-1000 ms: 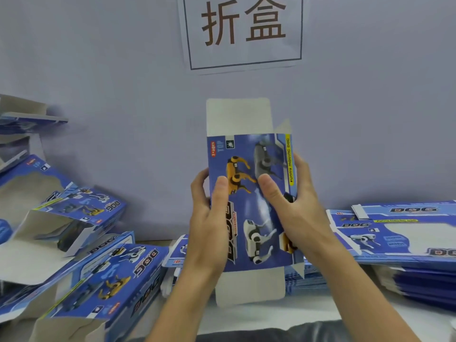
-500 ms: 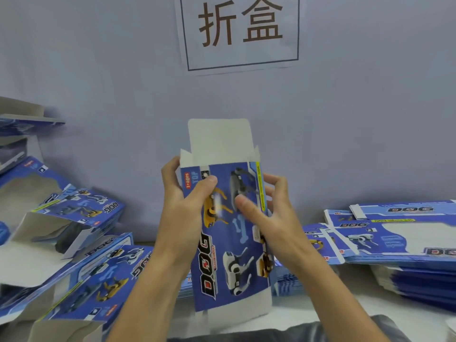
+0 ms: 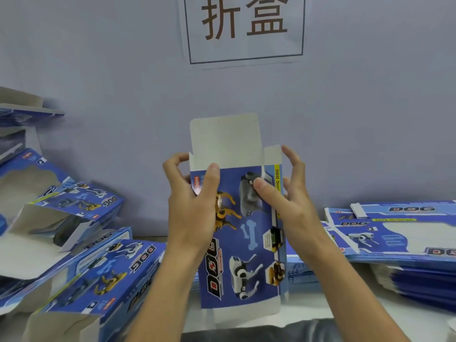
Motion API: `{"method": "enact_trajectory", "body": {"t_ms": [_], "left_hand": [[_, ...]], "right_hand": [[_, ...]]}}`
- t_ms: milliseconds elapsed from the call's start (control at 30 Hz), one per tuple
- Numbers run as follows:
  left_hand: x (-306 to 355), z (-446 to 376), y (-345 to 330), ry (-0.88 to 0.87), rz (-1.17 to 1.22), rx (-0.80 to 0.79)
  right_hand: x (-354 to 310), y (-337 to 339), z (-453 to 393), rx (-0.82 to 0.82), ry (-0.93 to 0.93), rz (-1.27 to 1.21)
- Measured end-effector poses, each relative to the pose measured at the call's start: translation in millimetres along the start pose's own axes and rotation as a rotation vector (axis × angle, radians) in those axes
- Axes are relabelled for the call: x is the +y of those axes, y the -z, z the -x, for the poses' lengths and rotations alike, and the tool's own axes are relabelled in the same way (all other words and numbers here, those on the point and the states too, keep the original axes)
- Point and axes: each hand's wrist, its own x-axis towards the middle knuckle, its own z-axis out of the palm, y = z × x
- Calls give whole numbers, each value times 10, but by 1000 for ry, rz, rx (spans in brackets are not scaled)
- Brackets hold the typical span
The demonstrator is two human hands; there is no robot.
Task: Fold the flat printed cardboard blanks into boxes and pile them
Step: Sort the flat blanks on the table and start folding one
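We are holding the cardboard blank (image 3: 243,233) upright between our fingers (image 3: 212,178). Folded boxes (image 3: 81,272) are lying left of the fingers, flat blanks (image 3: 399,233) are stacking right of them on the surface (image 3: 419,324), a wall sign (image 3: 245,28) hanging behind.

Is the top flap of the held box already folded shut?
No. The top flap stands upright and open above the box that both hands hold.

- A plain pale grey-blue wall (image 3: 98,70) fills the background, evenly lit, with soft shadows low on its left side.
- A white paper sign (image 3: 244,28) is fixed to it, above the grip, with two large brown characters inside a thin dark frame.
- A white tabletop (image 3: 414,324) shows lower right of the grip.
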Motion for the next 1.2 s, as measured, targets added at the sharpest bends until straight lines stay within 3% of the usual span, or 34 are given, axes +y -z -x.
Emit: {"method": "enact_trajectory", "body": {"t_ms": [100,300,467,733,1067,1200], "left_hand": [[33,25,10,-18,14,7],[11,94,-160,-116,59,-93],[-30,68,-115,-123,3,26],[-2,11,-19,-206,-5,52],[120,-98,105,34,76,-185],[156,-131,57,73,17,-46]], "right_hand": [[-53,-32,-1,-22,19,-7],[-117,3,14,109,128,97],[-166,-71,32,132,148,117],[-176,-107,23,60,21,73],[-153,-46,37,42,4,34],[-187,-26,56,-25,54,16]]}}
